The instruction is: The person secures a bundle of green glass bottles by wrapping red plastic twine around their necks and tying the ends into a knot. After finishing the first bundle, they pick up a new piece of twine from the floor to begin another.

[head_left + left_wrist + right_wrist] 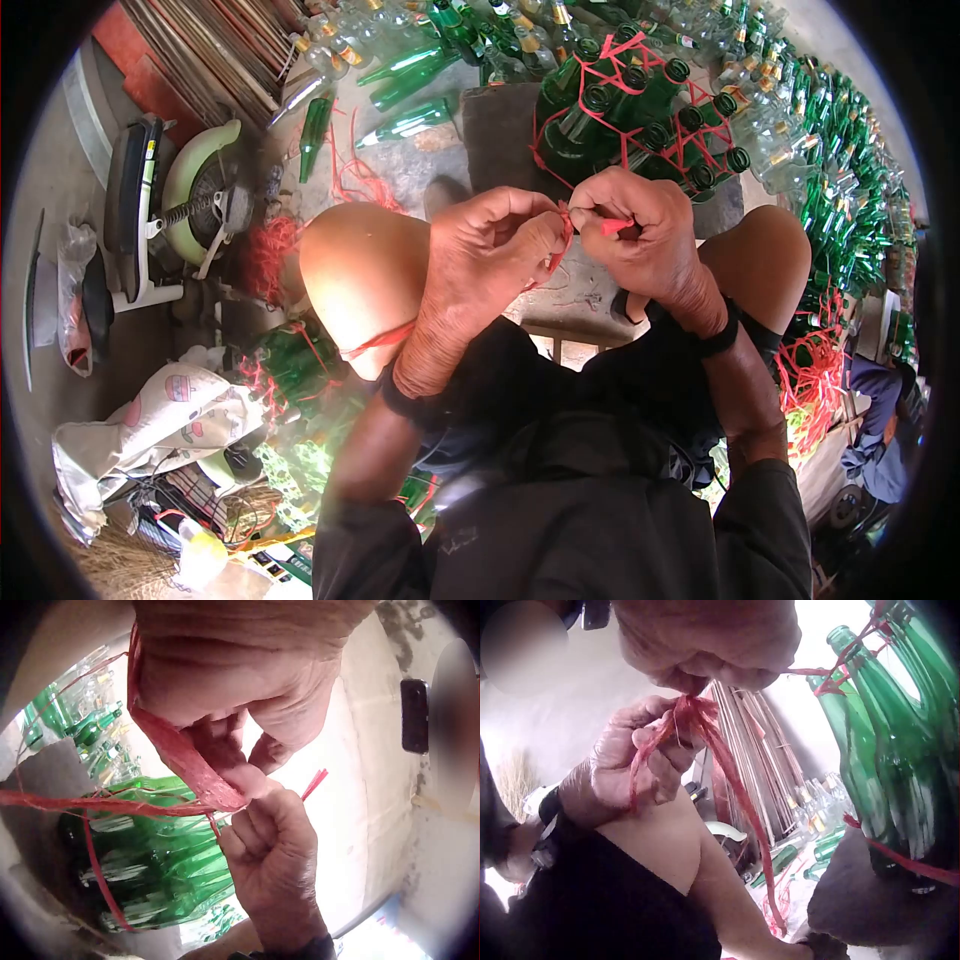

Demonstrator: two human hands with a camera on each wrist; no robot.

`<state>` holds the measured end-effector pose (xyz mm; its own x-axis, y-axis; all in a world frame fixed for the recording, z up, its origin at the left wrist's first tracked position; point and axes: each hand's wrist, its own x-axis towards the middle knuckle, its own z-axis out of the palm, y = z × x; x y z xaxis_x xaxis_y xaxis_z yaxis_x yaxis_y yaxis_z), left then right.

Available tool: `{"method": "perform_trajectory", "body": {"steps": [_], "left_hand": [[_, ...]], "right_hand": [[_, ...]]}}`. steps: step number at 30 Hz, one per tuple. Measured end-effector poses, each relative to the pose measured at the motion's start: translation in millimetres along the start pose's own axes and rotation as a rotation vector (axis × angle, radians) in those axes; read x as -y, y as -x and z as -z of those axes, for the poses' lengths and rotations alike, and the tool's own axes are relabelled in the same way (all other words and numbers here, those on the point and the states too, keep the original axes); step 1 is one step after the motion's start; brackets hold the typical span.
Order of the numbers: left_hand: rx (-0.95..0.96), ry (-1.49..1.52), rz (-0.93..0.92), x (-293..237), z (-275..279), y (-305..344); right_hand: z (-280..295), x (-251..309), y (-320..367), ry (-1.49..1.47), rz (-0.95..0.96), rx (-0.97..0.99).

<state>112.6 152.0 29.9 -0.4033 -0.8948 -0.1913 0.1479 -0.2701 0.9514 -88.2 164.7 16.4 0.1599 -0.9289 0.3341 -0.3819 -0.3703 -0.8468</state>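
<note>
Both hands meet over the lap, in front of a bundle of green bottles (590, 125) laced with red plastic twine (625, 135). The left hand (490, 255) pinches the red twine between thumb and fingers. Close against it, the right hand (645, 230) pinches the same twine, and a short end sticks out of its curled fingers. In the left wrist view a flat red strand (176, 754) runs down to the fingertips, and another stretches across beside the bottles. Loose strands (742, 791) hang from the pinched spot in the right wrist view. The fingers hide the exact crossing of the strands.
The bundle stands on a dark grey slab (490, 130). Loose green bottles (410, 120) lie behind the left hand, and many bottles (840, 160) are heaped at the right. Red twine piles (270, 255) lie at both sides. A wheeled machine (190, 210) and printed sack (165, 410) are at left.
</note>
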Motion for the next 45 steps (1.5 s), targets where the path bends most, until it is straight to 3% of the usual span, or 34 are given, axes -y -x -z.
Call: {"method": "perform_trajectory", "body": {"steps": [9,11,15,20,26,45], "left_hand": [[-0.036,-0.054,-0.005,5.5,-0.3,0.8],[-0.111,-0.098,-0.153,8.3,-4.0,2.8],[-0.147,-0.181,-0.174,10.4,-1.0,7.5],[-0.109,-0.062,0.039,-0.2,-2.7,5.3],[-0.155,0.068,0.136,-1.0,-7.2,2.2],[-0.183,0.324,0.247,15.1,-8.0,-7.6]], "right_hand": [[-5.9,1.6,-0.2,0.242,0.304,-0.082],[-6.6,1.6,-1.1,0.296,0.382,-0.128],[-4.3,1.0,0.2,0.342,0.420,-0.138],[-7.9,-1.7,-0.1,0.341,0.444,-0.135],[-8.3,-2.2,-0.2,0.344,0.456,-0.112],[-9.8,-11.0,3.6,0.352,0.535,-0.012]]}}
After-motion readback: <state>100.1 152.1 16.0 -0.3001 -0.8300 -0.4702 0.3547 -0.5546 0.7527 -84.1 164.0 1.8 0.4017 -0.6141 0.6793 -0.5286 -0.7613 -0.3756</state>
